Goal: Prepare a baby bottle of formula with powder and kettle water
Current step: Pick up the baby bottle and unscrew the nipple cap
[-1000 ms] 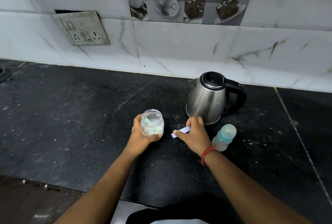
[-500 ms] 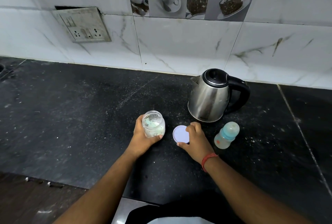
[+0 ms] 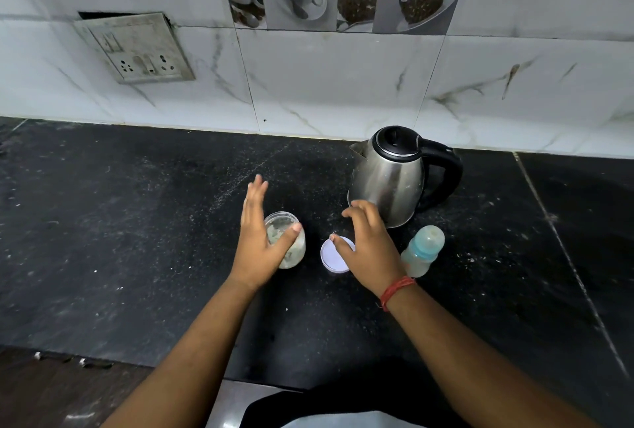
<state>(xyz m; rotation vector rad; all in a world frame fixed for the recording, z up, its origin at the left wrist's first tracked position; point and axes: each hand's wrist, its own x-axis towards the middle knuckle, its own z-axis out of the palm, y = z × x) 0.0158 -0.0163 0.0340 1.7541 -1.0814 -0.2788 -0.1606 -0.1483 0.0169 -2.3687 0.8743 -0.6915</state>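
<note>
The near side of the powder jar (image 3: 286, 245) is hidden by the left hand (image 3: 259, 243), whose fingers are spread wide, only the thumb seen across the glass. The white lid (image 3: 331, 256) is partly covered by the right hand (image 3: 368, 245), fingers loosely splayed, holding nothing. The baby bottle (image 3: 422, 251) stands capped on the worktop (image 3: 137, 221) before the kettle (image 3: 394, 175).

- Your left hand (image 3: 257, 242) is spread open beside the uncapped powder jar (image 3: 286, 244), fingers straight, thumb across its front.
- Your right hand (image 3: 368, 245) hangs loose-fingered over the white lid (image 3: 331, 257), which lies flat on the black counter (image 3: 137, 239) just right of the jar.
- The baby bottle (image 3: 422, 251) stands near your right wrist.
- The steel kettle (image 3: 391, 177) stands behind, lid closed.
</note>
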